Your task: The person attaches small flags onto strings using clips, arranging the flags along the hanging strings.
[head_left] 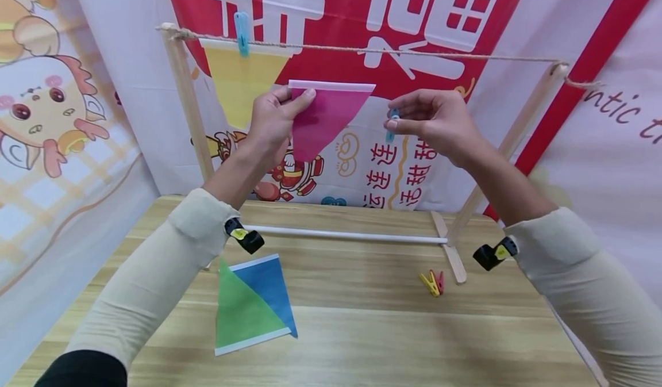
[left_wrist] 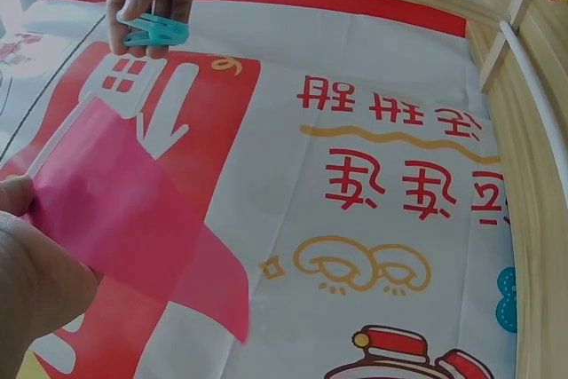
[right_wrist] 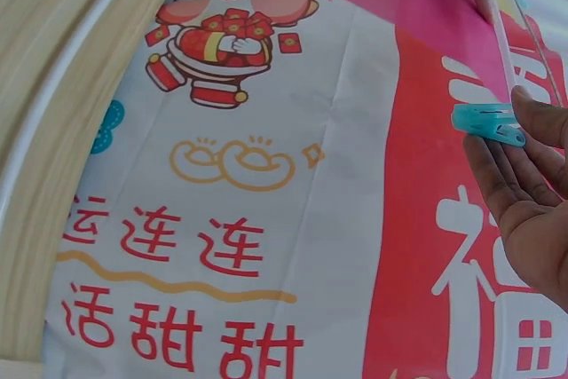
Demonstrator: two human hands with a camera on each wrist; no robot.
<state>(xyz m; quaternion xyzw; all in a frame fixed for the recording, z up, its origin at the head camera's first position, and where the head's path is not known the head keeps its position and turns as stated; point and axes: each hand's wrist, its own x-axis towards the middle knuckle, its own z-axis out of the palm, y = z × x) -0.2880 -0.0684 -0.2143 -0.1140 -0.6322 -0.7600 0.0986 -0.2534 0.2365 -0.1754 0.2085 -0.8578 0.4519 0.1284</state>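
My left hand (head_left: 274, 119) pinches a pink pennant flag (head_left: 326, 114) by its white-edged top left corner, a little below the twine (head_left: 331, 48). To its right, my right hand (head_left: 439, 122) holds a turquoise clothespin (left_wrist: 155, 31) between thumb and fingers, apart from the flag. A yellow flag (head_left: 243, 82) hangs on the twine at the left under another turquoise clothespin (head_left: 242, 33). The pink flag's lower part hangs free, seen in the left wrist view.
On the wooden table (head_left: 362, 341) lie a green flag (head_left: 248, 312) overlapping a blue flag (head_left: 271, 289). Yellow and red clothespins (head_left: 431, 283) lie at the right. Wooden posts (head_left: 188, 105) carry the twine, with a white rod (head_left: 341, 234) low between them. A printed cloth hangs behind.
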